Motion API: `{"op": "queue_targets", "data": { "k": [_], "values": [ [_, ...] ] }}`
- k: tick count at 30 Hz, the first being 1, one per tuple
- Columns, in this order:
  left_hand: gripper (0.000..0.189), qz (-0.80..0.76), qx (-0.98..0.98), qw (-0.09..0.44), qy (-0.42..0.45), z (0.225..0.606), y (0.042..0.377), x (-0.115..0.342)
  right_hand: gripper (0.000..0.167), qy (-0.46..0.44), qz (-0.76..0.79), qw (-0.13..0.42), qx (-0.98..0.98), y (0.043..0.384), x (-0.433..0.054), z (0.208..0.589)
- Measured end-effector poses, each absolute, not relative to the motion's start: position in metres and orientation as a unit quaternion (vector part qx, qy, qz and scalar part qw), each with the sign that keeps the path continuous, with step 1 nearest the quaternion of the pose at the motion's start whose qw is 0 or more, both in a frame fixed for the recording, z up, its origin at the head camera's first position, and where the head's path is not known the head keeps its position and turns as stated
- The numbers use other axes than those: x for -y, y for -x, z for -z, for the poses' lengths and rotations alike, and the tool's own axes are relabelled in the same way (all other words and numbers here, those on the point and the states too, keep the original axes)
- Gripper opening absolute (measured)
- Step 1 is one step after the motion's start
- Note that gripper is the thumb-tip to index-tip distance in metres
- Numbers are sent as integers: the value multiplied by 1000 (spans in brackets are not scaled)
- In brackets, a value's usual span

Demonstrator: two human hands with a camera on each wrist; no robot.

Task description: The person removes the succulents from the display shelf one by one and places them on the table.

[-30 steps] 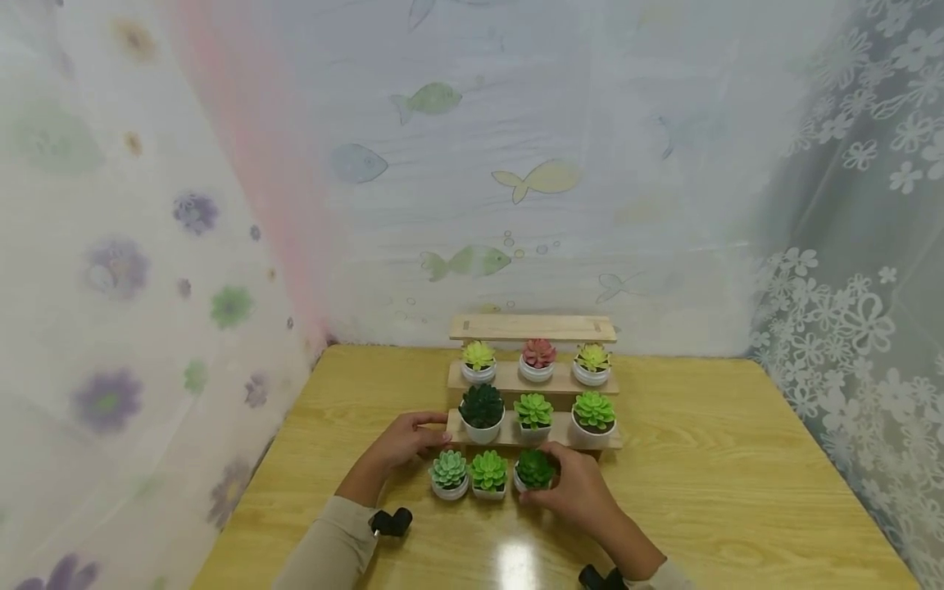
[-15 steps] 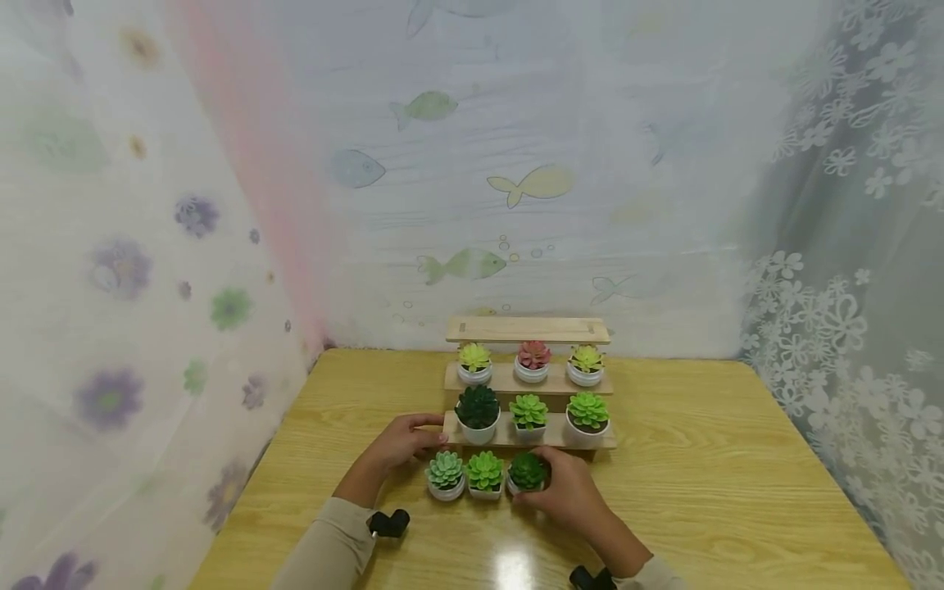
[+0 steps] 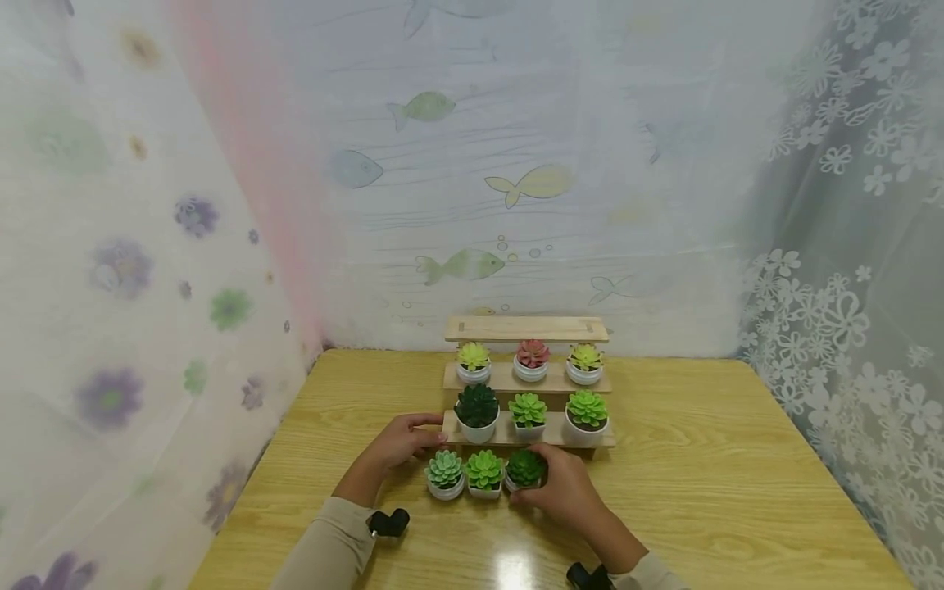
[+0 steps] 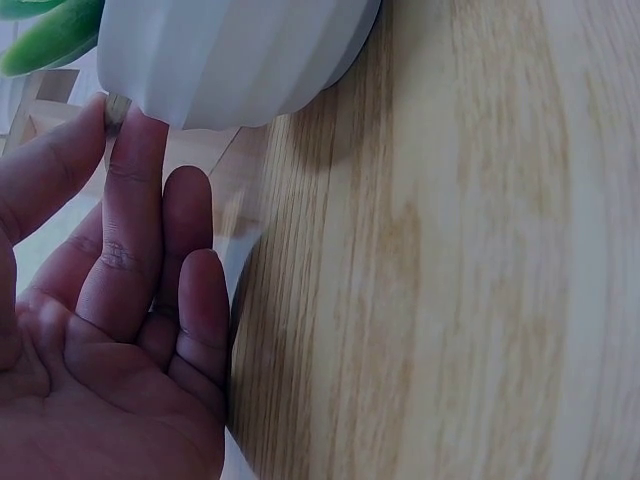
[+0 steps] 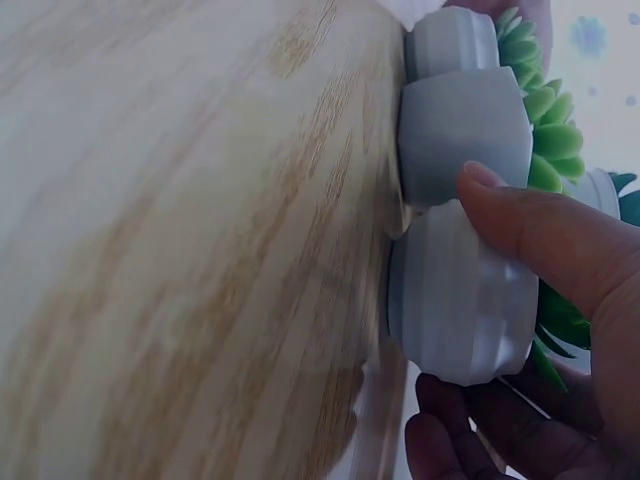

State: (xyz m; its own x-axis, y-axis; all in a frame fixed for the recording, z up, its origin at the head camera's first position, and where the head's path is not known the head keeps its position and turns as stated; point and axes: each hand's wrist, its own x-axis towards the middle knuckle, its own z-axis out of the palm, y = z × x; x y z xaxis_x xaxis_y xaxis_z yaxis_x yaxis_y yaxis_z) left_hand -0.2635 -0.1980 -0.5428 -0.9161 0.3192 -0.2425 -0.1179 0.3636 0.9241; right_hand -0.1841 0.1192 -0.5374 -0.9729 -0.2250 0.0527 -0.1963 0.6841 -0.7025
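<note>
My right hand (image 3: 566, 489) grips a potted dark green succulent (image 3: 524, 467) with thumb and fingers around its white ribbed pot (image 5: 462, 295). That pot stands on the table close beside a bright green succulent in a squarish white pot (image 3: 484, 473). Left of that one stands a pale green succulent in a round pot (image 3: 445, 474). My left hand (image 3: 398, 442) pinches the left end of the lowest board of a wooden tiered plant stand (image 3: 560, 441) between thumb and finger. In the left wrist view, a white pot (image 4: 230, 60) partly covers those fingertips.
The middle board holds a large dark green succulent (image 3: 477, 410) and two bright green ones. On the tier above sit two yellow-green succulents and a red one (image 3: 532, 359). A bare top board (image 3: 527, 329) is behind them. Printed curtains (image 3: 516, 205) surround the wooden table (image 3: 701, 459).
My right hand has slid the dark green succulent slightly left, narrowing its gap to the bright green one. The left hand keeps its hold on the stand. The head view has shifted a little.
</note>
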Motion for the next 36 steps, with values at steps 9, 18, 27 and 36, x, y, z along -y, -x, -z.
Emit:
{"op": "queue_targets", "data": {
  "k": [9,18,27,36],
  "values": [
    [56,-560,-803,193,-70,539,262,197,73,121,378,21,-918,185,-118,537],
    [54,-562,-800,198,-66,542,266,200,72,126,380,18,-916,184,-117,536],
    [55,-567,-796,195,-78,542,264,198,79,113,375,30,-919,178,-121,523],
    [53,-571,-792,202,-69,541,264,199,77,133,379,4,-916,174,-123,512]
  ]
}}
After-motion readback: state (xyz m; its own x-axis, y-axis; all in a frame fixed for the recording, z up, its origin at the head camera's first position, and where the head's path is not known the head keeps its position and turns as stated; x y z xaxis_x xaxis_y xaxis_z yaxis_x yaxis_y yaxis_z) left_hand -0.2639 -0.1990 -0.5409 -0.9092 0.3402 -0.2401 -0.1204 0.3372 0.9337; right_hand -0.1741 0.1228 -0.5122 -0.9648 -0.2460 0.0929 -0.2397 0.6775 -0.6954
